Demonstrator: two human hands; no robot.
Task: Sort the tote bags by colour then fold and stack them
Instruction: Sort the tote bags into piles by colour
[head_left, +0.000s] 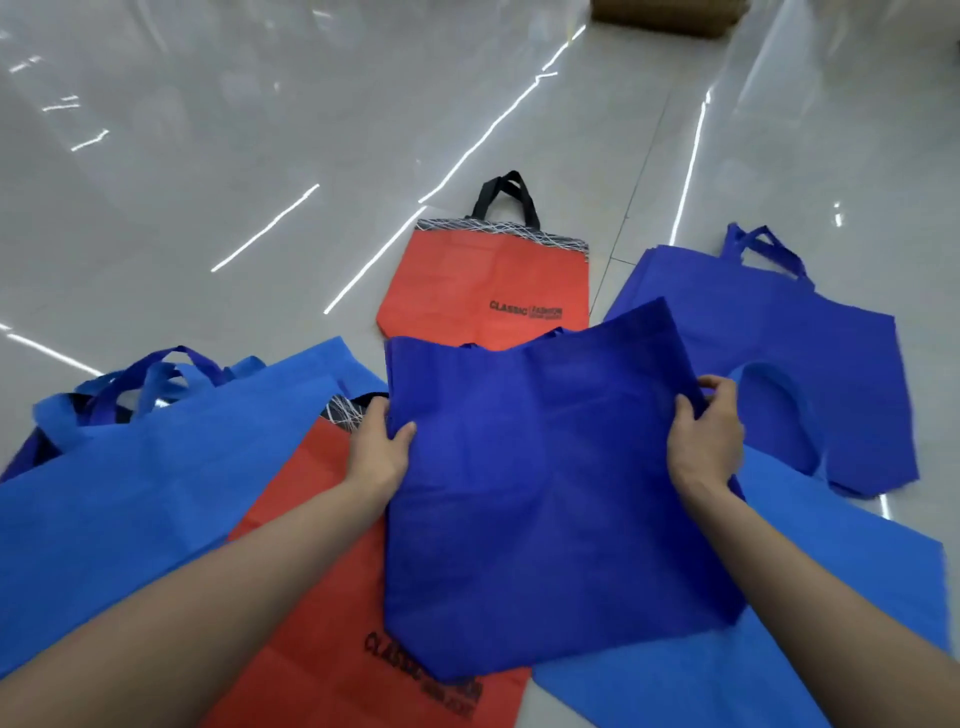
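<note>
Where print shows, orange bag (467, 280) reads "CLASSIC".

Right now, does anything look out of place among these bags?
Yes. The far red bag lies flat by itself, but the near red bag sits between the light blue bags, partly under the dark blue bag that the left hand and right hand grip.

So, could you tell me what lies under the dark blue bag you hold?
An orange bag and a light blue bag poke out beneath the dark blue bag; its middle hides the rest.
</note>
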